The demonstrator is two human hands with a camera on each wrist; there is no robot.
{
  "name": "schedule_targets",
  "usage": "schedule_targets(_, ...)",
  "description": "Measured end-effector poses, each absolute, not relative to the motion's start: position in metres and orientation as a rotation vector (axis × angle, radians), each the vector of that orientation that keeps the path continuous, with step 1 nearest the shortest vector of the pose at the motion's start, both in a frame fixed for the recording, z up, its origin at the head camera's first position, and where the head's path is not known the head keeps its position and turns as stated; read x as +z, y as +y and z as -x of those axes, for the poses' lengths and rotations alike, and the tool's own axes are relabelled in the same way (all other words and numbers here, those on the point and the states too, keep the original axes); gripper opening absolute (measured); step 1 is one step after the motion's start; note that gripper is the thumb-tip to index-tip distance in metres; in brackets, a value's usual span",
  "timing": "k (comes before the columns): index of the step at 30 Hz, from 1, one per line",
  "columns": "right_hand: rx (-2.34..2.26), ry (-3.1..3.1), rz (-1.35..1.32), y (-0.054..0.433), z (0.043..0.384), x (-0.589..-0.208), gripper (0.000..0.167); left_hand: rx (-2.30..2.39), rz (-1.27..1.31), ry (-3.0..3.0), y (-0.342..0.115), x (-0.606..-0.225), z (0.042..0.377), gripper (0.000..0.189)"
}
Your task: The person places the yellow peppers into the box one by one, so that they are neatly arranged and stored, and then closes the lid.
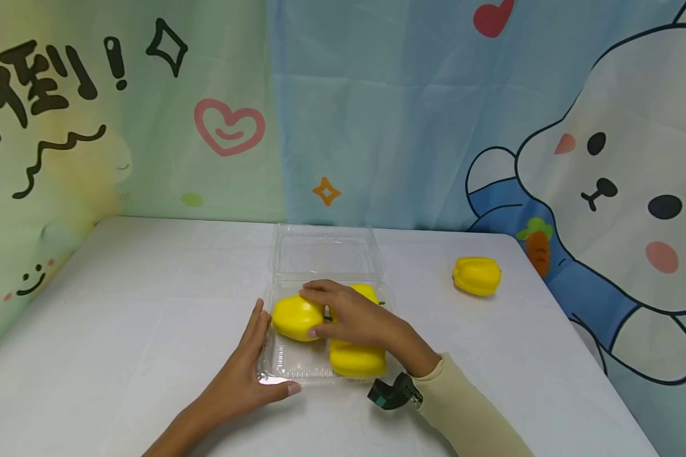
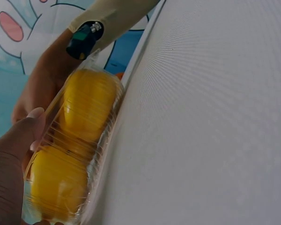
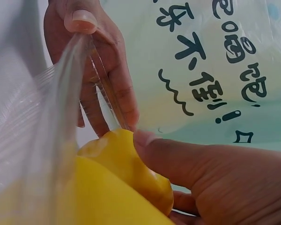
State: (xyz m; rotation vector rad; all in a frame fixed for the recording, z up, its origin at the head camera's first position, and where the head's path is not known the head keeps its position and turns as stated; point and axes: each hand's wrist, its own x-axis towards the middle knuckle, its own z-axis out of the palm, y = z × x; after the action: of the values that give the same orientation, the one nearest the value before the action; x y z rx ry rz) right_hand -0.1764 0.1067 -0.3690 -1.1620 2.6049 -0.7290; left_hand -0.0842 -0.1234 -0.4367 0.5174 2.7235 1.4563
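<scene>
Head view shows a right hand (image 1: 354,316) gripping a yellow pepper (image 1: 294,319) at the left of a clear plastic container (image 1: 293,367), the thumb on the near side and the fingers reaching over the far side. From the right wrist, the thumb presses against the pepper's skin, with part of the fingers showing below it. The left hand (image 1: 241,374) has a loose hold at most: its fingers lie straight along the container's left wall, while the thumb spreads across the front corner (the left wrist view shows that thumb at the rim).

Two more peppers sit in the container's right half: a back pepper (image 1: 366,291), partly hidden by the right hand, and a front pepper (image 1: 357,360), just below that hand. A fourth pepper (image 1: 477,277) lies on the white table (image 1: 120,330), well apart to the right. The transparent lid (image 1: 327,251) is folded back, away from the person.

A pale sleeve (image 1: 473,409) covers the right forearm, with a dark device (image 1: 397,391) at the wrist. Behind the table hangs a printed backdrop (image 1: 377,133) with hearts and a cartoon animal (image 1: 623,158).
</scene>
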Motion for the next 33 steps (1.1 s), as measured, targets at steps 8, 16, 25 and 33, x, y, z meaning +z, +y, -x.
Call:
schedule_targets(8,-0.846,2.6,1.179,0.111,0.181,-0.369,0.063,1.471,-0.523,2.712,-0.124,-0.437,0.084,0.126)
schedule_targets(16,-1.05,2.56,1.139,0.115,0.181,-0.365,0.055,1.474,-0.524,2.703,-0.124,-0.436,0.083,0.126)
schedule_targets(25,-1.166,2.547,1.085,0.12,0.182,-0.362,0.047,1.466,-0.514,2.716,-0.125,-0.437,0.084,0.126)
schedule_targets(33,-1.313,2.477,1.084,0.131,0.189,-0.36,0.043,1.47,-0.514,2.718,-0.124,-0.437,0.084,0.126)
